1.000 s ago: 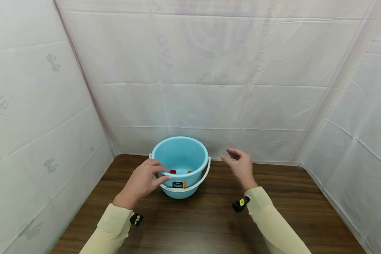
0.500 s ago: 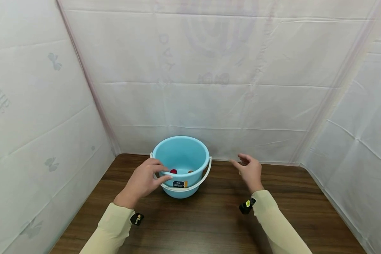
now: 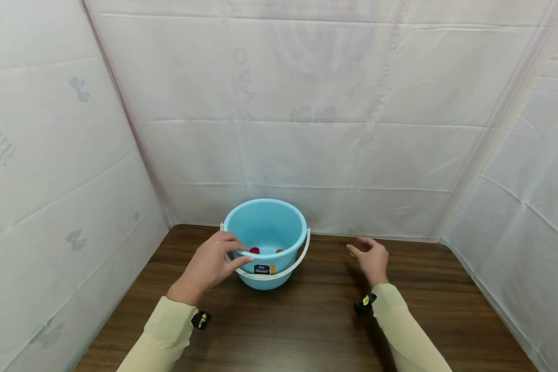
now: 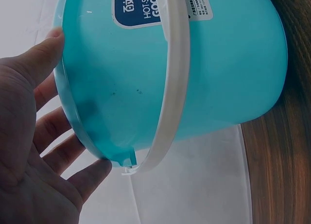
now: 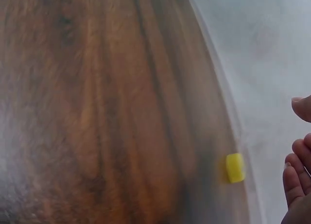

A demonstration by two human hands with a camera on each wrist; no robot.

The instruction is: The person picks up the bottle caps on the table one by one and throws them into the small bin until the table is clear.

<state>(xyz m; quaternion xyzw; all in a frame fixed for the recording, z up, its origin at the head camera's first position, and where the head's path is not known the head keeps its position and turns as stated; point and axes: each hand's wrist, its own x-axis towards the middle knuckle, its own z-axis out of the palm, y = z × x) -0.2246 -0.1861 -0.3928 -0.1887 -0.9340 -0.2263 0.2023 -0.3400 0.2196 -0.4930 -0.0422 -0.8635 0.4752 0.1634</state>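
Observation:
My left hand (image 3: 210, 263) holds the near-left rim of a light blue bucket (image 3: 265, 284), thumb on the outside and fingers over the rim. The left wrist view shows the thumb and fingertips of that hand (image 4: 29, 117) at the rim, beside the bucket's white handle (image 4: 176, 83). To the bucket's right, my right hand (image 3: 373, 260) hovers low over the table, thumb and fingers apart. Just below its fingertips lies a small yellow block (image 5: 235, 167), mostly hidden in the head view. In the right wrist view, a gap separates hand and block.
Inside the bucket sit a small red piece (image 3: 254, 250) and a brownish piece (image 3: 279, 251). A dark wooden table (image 3: 288, 336) carries everything. White sheets (image 3: 307, 129) wall in its back and both sides.
My right hand has moved right, away from the bucket, and down toward the table, uncovering a bit of the yellow block. My left hand and the bucket have stayed put.

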